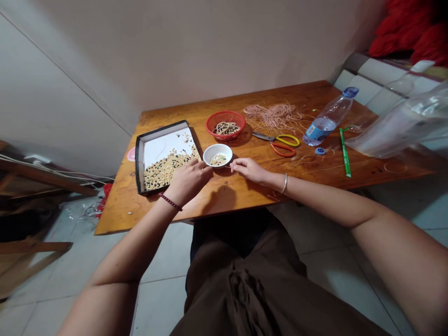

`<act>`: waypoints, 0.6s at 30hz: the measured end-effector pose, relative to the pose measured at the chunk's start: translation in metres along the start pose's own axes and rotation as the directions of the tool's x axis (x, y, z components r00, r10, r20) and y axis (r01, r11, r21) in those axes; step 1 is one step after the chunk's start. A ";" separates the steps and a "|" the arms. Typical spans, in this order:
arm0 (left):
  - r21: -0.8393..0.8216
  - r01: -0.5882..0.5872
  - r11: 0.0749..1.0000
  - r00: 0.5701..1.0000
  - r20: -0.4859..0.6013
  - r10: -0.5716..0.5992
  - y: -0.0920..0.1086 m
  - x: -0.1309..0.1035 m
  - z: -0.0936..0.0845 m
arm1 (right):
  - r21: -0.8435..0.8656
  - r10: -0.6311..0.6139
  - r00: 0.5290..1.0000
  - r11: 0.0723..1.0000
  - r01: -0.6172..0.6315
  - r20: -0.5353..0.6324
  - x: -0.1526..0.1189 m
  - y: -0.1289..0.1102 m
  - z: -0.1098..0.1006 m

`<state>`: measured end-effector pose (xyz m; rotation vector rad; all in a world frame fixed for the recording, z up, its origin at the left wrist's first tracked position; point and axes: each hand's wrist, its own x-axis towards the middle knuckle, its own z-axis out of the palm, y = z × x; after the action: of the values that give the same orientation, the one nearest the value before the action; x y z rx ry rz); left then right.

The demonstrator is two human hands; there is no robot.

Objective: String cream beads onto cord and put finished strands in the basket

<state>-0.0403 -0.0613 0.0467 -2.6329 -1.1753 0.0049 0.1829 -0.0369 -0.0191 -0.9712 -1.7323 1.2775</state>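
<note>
My left hand is at the left rim of a small white bowl, fingers bent together; what they pinch is hidden. Beads, mostly cream with a few dark and green ones, lie in the bowl. On the bowl's right side, my right hand is closed in a pinch, and a fine thread seems to come from its fingertips. Left of the bowl stands a shallow black-edged tray with a white bottom, its near part covered in cream, black and green beads. My left hand overlaps its right corner.
Behind the bowl stands a red basket with strung beads. Pink cord, scissors, a water bottle, blue cap, green wrapper strip and plastic bag occupy the wooden table's right side.
</note>
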 end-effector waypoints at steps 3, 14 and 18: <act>-0.023 0.025 0.999 0.978 0.206 -0.020 -0.017 -0.014 -0.001 | 0.077 0.061 0.998 0.995 -0.060 -0.007 -0.002 0.003 -0.003; 0.026 0.199 0.980 0.873 0.450 -0.189 -0.039 -0.048 0.013 | 0.588 0.312 0.923 0.711 -0.385 0.226 -0.006 0.004 -0.007; 0.017 0.224 0.974 0.879 0.429 -0.210 -0.038 -0.048 0.016 | 0.689 0.359 0.880 0.552 -0.469 0.311 -0.006 0.002 -0.010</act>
<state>-0.1025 -0.0685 0.0357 -2.5854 -1.6158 0.5555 0.1942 -0.0379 -0.0200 -0.7979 -0.8550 2.1827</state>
